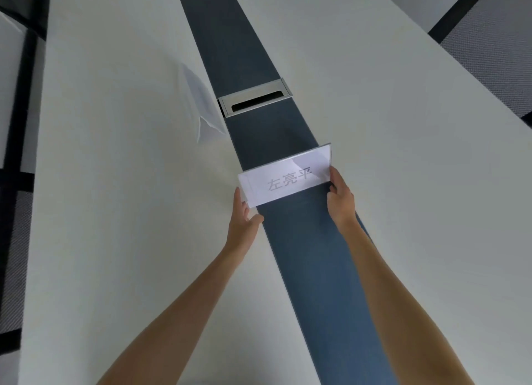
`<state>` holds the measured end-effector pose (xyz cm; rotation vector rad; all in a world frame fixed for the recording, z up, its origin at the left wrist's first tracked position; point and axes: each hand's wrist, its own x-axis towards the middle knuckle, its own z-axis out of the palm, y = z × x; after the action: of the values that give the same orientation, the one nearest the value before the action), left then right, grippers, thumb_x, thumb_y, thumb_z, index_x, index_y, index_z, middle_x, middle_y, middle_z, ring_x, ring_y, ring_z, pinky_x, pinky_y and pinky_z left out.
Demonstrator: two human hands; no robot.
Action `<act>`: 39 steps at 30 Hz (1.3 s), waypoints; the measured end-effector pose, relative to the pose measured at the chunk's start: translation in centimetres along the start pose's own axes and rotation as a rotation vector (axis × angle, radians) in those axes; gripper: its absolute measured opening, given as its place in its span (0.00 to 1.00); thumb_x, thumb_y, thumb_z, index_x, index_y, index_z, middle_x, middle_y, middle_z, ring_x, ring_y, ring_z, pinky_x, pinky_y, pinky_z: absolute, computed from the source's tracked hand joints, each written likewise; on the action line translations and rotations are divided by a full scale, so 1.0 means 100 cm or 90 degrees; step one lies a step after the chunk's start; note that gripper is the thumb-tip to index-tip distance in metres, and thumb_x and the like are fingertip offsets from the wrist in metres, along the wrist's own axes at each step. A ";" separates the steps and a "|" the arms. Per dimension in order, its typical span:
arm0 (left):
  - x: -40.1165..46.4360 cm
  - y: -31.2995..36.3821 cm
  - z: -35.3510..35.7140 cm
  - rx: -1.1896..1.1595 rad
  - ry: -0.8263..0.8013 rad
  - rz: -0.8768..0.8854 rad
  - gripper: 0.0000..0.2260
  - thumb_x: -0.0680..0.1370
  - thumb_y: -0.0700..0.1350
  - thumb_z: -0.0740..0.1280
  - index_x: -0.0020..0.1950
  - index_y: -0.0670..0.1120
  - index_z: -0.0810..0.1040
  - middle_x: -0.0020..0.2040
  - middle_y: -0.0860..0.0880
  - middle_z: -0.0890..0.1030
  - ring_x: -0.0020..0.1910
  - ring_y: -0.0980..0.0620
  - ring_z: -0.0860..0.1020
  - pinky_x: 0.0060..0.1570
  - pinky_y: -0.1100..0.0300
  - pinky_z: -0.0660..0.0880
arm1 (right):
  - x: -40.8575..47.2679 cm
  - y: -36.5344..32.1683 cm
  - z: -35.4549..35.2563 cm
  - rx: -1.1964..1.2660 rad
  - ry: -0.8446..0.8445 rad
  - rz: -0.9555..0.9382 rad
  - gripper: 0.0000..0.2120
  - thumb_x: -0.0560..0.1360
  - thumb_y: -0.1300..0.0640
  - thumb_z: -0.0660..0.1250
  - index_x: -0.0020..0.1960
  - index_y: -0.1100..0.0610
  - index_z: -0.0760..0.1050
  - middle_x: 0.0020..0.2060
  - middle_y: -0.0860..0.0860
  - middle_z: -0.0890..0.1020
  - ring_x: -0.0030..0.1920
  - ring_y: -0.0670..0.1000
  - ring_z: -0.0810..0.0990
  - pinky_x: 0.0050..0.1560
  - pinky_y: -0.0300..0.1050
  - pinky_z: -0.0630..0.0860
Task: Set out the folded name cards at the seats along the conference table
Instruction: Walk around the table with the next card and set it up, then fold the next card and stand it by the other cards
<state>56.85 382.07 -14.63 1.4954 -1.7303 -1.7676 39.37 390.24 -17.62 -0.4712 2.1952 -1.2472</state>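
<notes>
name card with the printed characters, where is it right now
In the head view the name card is held between the left hand and right hand, over the dark centre strip, nearer than the metal cable hatch.

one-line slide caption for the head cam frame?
Both hands hold a name card over the conference table's blue centre strip.

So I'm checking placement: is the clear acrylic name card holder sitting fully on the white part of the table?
No, the clear acrylic name card holder held by both hands sits across the dark blue centre strip, not fully on the white tabletop.
</notes>
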 end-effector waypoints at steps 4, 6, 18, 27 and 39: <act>0.038 0.010 -0.001 -0.022 0.004 -0.021 0.29 0.76 0.36 0.60 0.73 0.47 0.51 0.76 0.46 0.58 0.74 0.47 0.59 0.66 0.56 0.63 | 0.045 -0.012 0.011 -0.002 -0.013 0.009 0.28 0.74 0.69 0.47 0.70 0.51 0.61 0.68 0.53 0.70 0.65 0.56 0.69 0.58 0.36 0.61; 0.052 0.014 -0.001 -0.029 -0.003 0.002 0.28 0.75 0.35 0.60 0.73 0.47 0.54 0.75 0.47 0.59 0.74 0.47 0.59 0.65 0.58 0.62 | 0.061 -0.015 0.016 -0.011 -0.017 0.005 0.27 0.75 0.69 0.48 0.71 0.51 0.60 0.69 0.53 0.68 0.67 0.56 0.68 0.59 0.36 0.61; 0.062 0.011 -0.026 0.025 -0.021 -0.017 0.20 0.76 0.39 0.59 0.68 0.46 0.65 0.67 0.45 0.72 0.65 0.47 0.71 0.66 0.54 0.67 | 0.040 -0.012 0.016 0.031 -0.016 0.004 0.28 0.73 0.69 0.50 0.71 0.51 0.58 0.70 0.50 0.67 0.70 0.50 0.66 0.64 0.37 0.61; -0.039 -0.023 -0.132 0.218 -0.165 -0.055 0.04 0.75 0.46 0.63 0.46 0.51 0.76 0.45 0.51 0.80 0.43 0.57 0.78 0.43 0.62 0.70 | -0.140 0.032 0.035 -0.015 -0.244 0.033 0.18 0.74 0.70 0.54 0.58 0.56 0.73 0.47 0.49 0.82 0.48 0.44 0.80 0.59 0.44 0.74; -0.262 -0.136 -0.260 0.336 0.168 -0.042 0.10 0.77 0.44 0.59 0.56 0.45 0.76 0.50 0.50 0.78 0.50 0.51 0.75 0.52 0.58 0.68 | -0.346 0.035 0.069 -0.120 -0.598 -0.071 0.28 0.75 0.56 0.63 0.70 0.45 0.56 0.53 0.45 0.75 0.57 0.44 0.76 0.61 0.36 0.70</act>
<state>94.66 390.23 -7.72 1.9004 -2.1169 -1.1092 70.53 406.56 -13.07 -1.0196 1.4761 -0.6410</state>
